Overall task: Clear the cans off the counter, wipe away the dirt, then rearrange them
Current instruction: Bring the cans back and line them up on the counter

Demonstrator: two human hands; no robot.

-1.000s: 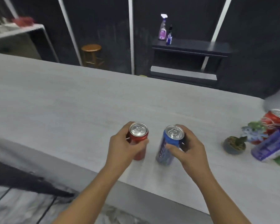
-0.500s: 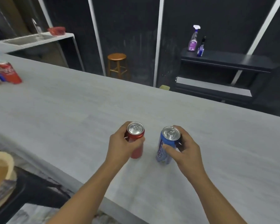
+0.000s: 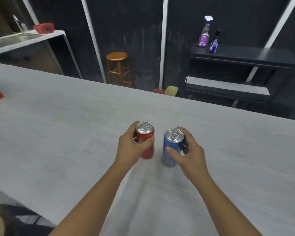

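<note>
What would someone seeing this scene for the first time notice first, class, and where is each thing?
Two cans at the centre of the grey counter stand out: the left hand grips a red can and the right hand grips a blue can, side by side and apart. Behind, a wooden stool stands against the dark wall, and a purple spray bottle sits on a black shelf at upper right.

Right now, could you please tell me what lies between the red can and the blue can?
Nothing: the head view shows only a bare strip of pale grey counter between the red aluminium can and the blue aluminium can.
</note>
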